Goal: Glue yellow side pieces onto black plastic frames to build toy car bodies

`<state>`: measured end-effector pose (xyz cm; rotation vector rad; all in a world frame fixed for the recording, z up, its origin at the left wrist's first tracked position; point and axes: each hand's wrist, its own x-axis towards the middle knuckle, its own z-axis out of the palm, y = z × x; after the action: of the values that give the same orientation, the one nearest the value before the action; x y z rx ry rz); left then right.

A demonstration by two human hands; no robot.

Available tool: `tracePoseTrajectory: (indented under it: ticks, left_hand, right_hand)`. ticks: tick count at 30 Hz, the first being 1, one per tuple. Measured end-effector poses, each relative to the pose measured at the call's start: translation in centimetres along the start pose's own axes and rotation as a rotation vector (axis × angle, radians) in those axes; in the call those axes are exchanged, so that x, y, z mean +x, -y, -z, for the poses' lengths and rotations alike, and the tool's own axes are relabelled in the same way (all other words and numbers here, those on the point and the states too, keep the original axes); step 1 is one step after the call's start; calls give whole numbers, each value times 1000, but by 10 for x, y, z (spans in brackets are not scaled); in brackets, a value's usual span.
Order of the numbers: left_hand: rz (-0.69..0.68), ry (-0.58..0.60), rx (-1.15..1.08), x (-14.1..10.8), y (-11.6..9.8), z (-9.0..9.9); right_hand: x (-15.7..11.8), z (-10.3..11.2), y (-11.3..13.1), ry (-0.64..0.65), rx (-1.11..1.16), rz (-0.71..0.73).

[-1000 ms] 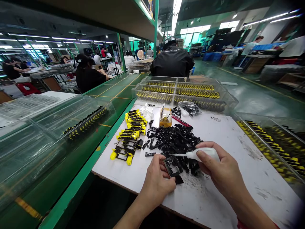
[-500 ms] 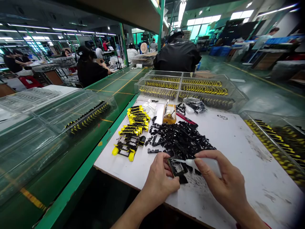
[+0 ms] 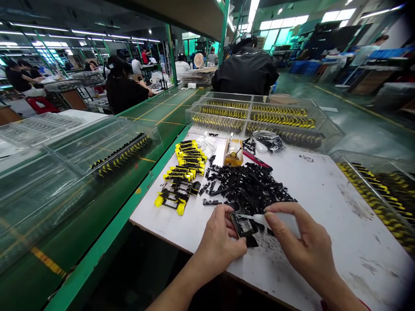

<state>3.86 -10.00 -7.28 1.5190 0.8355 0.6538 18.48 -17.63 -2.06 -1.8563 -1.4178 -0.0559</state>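
Observation:
Near the table's front edge, my left hand [image 3: 221, 237] grips a small black plastic frame [image 3: 240, 229], tilted, with an opening in its middle. My right hand [image 3: 300, 242] is closed round a white squeeze bottle [image 3: 288, 223]. The bottle's thin nozzle points left, its tip at the upper part of the frame; whether it touches, I cannot tell. Just behind my hands lies a heap of loose black plastic parts [image 3: 256, 185]. To the left stands a row of yellow and black assembled parts [image 3: 189, 162], with another yellow and black piece [image 3: 175, 196] in front of it.
A clear tray [image 3: 327, 116] of yellow and black parts spans the back; another tray [image 3: 385, 190] stands at right. Left runs a green conveyor [image 3: 123, 181] carrying clear trays. A small yellow box [image 3: 234, 159], a red tool [image 3: 257, 160] and a plastic bag [image 3: 269, 140] lie behind the heap.
The view has shifted slightly, so the scene sits a little further right. Both hands keep their grips, and the nozzle stays over the black frame.

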Motion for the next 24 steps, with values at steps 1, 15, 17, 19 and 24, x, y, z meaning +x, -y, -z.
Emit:
tracePoseTrajectory:
  ticks: [1,15,17,19,24]
  left_hand:
    - [-2,1,1,0,1,0]
    - [4,16,-3,1,2,-1]
    - [3,5,7,2,2,-2]
    - [-3,2,4,2,3,-2]
    - [-11,-6,-4,1,7,-3]
  right_hand:
    - [0,0,0,-4,1,8]
    - [1,0,-1,-17,28,57]
    - [1,0,0,-17,30,68]
    - [1,0,0,-18,31,70]
    - [2,1,2,-26,31,73]
